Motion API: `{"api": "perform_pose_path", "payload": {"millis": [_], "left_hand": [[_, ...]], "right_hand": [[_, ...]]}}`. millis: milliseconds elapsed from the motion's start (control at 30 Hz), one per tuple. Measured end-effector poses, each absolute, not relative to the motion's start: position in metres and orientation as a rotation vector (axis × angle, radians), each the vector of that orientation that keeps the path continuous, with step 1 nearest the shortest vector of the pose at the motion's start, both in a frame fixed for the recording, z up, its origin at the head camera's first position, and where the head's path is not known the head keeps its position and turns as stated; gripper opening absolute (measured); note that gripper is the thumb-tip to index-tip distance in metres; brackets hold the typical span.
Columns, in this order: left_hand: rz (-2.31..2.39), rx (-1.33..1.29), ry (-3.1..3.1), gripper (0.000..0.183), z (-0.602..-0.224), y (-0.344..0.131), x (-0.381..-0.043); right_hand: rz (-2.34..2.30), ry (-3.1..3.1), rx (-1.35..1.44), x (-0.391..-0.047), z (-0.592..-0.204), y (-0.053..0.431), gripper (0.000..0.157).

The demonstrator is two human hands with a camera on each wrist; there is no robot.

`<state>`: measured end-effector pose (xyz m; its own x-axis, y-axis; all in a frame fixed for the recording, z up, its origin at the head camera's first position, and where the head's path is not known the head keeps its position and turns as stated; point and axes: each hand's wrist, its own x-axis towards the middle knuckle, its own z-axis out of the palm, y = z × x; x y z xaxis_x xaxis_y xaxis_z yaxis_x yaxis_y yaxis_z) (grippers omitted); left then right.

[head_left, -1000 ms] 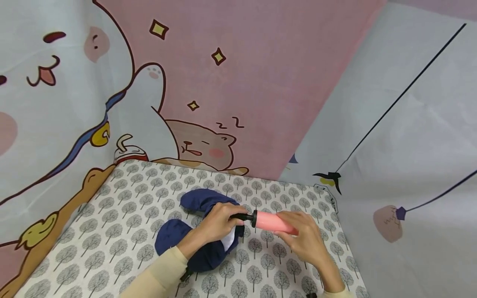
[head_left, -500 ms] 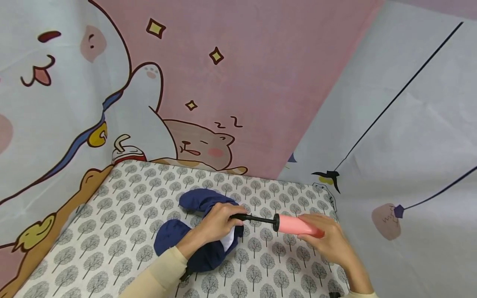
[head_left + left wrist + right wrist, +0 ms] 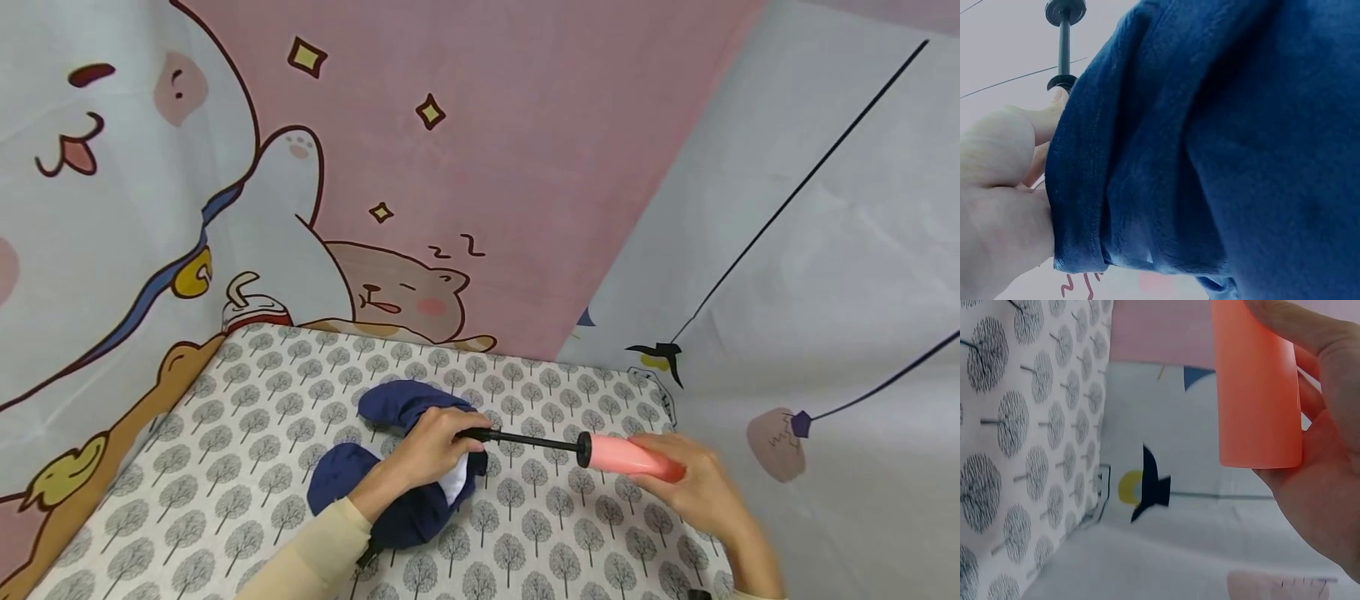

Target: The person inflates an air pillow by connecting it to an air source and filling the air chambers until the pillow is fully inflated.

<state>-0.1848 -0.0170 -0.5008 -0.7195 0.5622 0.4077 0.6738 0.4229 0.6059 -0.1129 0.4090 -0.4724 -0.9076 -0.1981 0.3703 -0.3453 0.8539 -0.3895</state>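
A hand pump with a pink barrel (image 3: 618, 454) and a black rod (image 3: 536, 441) is held level over the table, its rod drawn out. My right hand (image 3: 697, 483) wraps round the barrel's right end; the right wrist view shows thumb and fingers round the pink barrel (image 3: 1257, 394). My left hand (image 3: 431, 446) grips the black end piece beside a navy, U-shaped neck pillow (image 3: 337, 479). Whether that end joins the pillow is hidden. White lining (image 3: 453, 482) shows at the pillow's opening. In the left wrist view, blue fabric (image 3: 1147, 156) covers most of the left hand's grip.
A tree-print cloth (image 3: 255, 483) covers the table. Cartoon-printed hangings (image 3: 525, 167) close in the back and sides. A black strap end (image 3: 369, 553) pokes out under the pillow, near the left sleeve (image 3: 315, 550).
My right hand has pulled the pink barrel to the right, away from my left hand, and much more of the black rod now shows. Left hand and pillow stay almost in place.
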Motion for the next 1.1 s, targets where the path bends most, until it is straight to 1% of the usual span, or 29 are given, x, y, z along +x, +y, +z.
{"api": "perform_pose_path", "payload": {"millis": [133,300,567,800,933,1100], "left_hand": [[-1.205,-1.139,-2.529,0.034,-0.502,-0.014,-0.182],[-1.179,-1.134,-2.497,0.034,-0.504,-0.011,-0.180],[-1.216,-1.125,-2.487,0.029,-0.506,-0.009,-0.179],[-1.205,-1.162,-2.487,0.030,-0.504,-0.007,-0.183],[-1.179,-1.168,-2.486,0.031,-0.504,-0.008,-0.183],[-1.181,-1.184,-2.499,0.034,-0.504,-0.008,-0.182]], "right_hand": [[0.622,-2.634,0.561,-0.119,-0.478,0.384,0.065],[0.621,-2.504,0.708,-0.124,-0.484,0.347,0.060],[0.604,-2.431,0.666,-0.124,-0.491,0.317,0.062],[0.625,-2.480,0.690,-0.124,-0.486,0.322,0.061],[0.644,-2.490,0.700,-0.122,-0.484,0.337,0.061],[0.645,-2.501,0.693,-0.118,-0.485,0.362,0.066]]}}
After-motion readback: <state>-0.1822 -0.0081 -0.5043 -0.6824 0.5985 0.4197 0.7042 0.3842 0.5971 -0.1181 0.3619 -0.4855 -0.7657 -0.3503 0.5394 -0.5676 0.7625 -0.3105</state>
